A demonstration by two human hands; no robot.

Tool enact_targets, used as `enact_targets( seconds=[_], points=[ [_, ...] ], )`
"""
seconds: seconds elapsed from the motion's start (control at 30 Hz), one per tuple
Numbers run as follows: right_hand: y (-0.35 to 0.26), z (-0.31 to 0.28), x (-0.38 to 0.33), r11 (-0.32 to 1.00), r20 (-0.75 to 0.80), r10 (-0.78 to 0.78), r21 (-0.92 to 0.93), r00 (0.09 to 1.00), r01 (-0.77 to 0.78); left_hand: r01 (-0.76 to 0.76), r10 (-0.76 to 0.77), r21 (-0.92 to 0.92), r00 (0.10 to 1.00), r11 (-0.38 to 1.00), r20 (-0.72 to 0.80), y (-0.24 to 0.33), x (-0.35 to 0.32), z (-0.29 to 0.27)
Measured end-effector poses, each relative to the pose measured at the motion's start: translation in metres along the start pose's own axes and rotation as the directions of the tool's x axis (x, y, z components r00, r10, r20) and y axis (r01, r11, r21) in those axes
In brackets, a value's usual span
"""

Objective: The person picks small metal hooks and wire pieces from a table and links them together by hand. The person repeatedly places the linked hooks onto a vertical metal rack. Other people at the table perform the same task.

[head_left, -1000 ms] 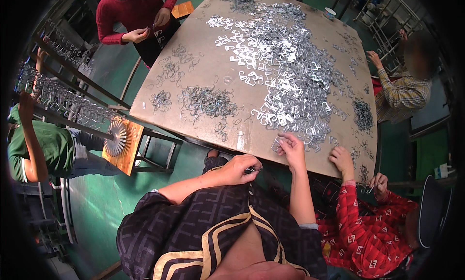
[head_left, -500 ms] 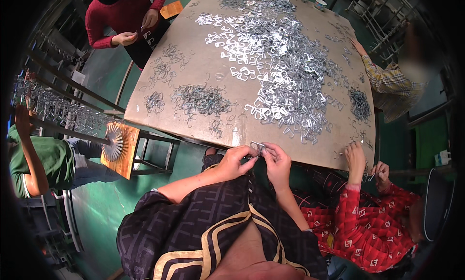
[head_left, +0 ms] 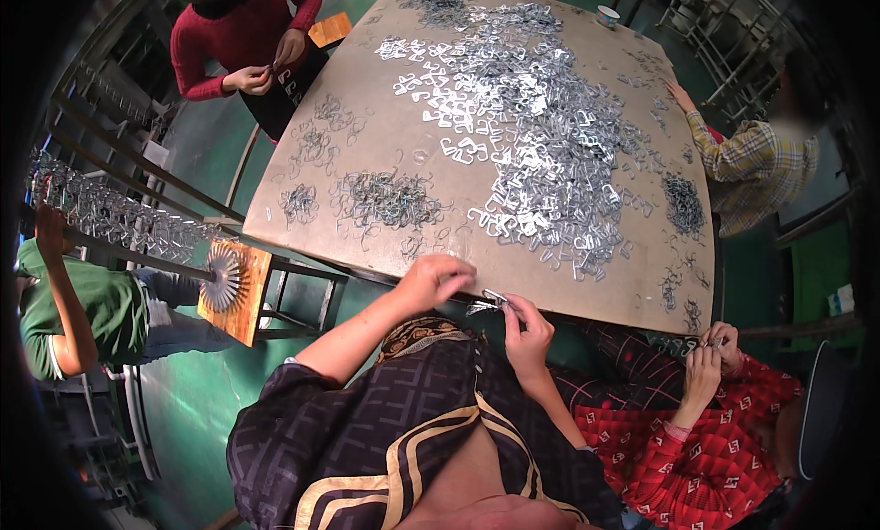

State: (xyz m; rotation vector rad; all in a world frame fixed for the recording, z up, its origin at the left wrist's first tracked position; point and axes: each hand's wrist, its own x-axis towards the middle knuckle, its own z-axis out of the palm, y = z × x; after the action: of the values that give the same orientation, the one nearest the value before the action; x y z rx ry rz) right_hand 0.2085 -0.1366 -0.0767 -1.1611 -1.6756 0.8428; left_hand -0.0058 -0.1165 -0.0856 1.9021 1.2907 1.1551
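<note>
1. Green floor point(head_left: 188, 411) surrounds one large beige desk point(head_left: 596, 296); co-workers are placed along its sides, perhaps so that each can reach the common supply.
2. Over the desk's middle spreads a big pile of silver metal hooks point(head_left: 550, 145). Thin wire pieces point(head_left: 385, 200) lie in separate heaps nearer the edges, probably to prevent mixing of the two kinds.
3. Person's right hand point(head_left: 525, 324) pinches a small metal piece point(head_left: 495, 297) between thumb and fingers, just beside the near desk edge. This grip leaves one end uncovered, maybe for easier access.
4. Person's left hand point(head_left: 440, 282) is apart from it, near the same edge, with fingers bent; whether it grasps something, I cannot tell.
</note>
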Motion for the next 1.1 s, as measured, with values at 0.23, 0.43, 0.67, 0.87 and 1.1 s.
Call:
enact_targets(
  seconds=[0.23, 0.43, 0.67, 0.87, 1.1],
  points=[
    [-0.003, -0.003, -0.006, 0.998, 0.048, -0.012, -0.055, 0.999, 0.015, -0.127, 0.101, 0.738, 0.992, 0.663, 0.08, -0.094, 0.071, 0.01],
    [-0.005, -0.005, -0.008, 0.999, 0.005, 0.002, -0.043, 1.0, -0.002, -0.23, -0.088, 0.849, 0.948, 0.476, 0.306, -0.084, 0.097, 0.013],
    [-0.004, -0.009, -0.012, 0.994, -0.084, 0.107, 0.008, 0.991, -0.107, 0.215, -0.253, 0.179, 0.942, 0.96, 0.22, -0.022, 0.091, 0.004],
    [-0.002, -0.01, -0.01, 0.994, -0.067, 0.104, 0.019, 0.992, -0.103, 0.141, -0.022, -0.274, 0.918, 0.951, 0.396, 0.037, 0.041, 0.015],
    [-0.001, -0.011, -0.009, 0.998, -0.03, 0.066, -0.011, 0.997, -0.066, 0.14, -0.053, -0.231, 0.936, 0.963, 0.347, 0.036, 0.027, 0.024]
  ],
)
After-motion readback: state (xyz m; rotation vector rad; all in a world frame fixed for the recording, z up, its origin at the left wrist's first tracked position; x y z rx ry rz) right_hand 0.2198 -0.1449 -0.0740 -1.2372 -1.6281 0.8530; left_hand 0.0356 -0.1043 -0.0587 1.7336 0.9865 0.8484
